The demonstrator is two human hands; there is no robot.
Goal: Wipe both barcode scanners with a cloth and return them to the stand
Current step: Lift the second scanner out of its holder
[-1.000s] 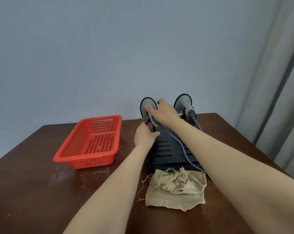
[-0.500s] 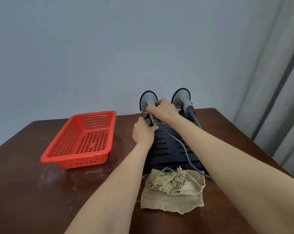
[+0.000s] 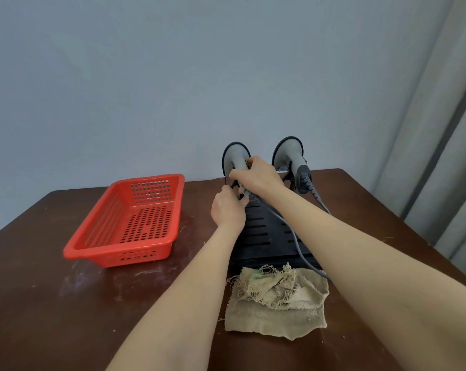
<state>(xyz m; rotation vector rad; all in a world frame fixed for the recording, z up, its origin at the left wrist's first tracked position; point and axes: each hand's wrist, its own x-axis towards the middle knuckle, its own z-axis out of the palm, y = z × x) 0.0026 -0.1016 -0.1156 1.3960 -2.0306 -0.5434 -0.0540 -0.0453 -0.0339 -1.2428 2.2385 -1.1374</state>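
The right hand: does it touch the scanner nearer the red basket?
Touching. The head view shows the right hand with its fingers curled round the neck of the scanner nearer the red basket, with no gap between them.

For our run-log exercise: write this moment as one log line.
right hand: grips left scanner | left hand: on stand | right scanner: in stand | cloth: on table

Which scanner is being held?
The left scanner, nearer the red basket: the right hand grips its handle. The other scanner stands untouched.
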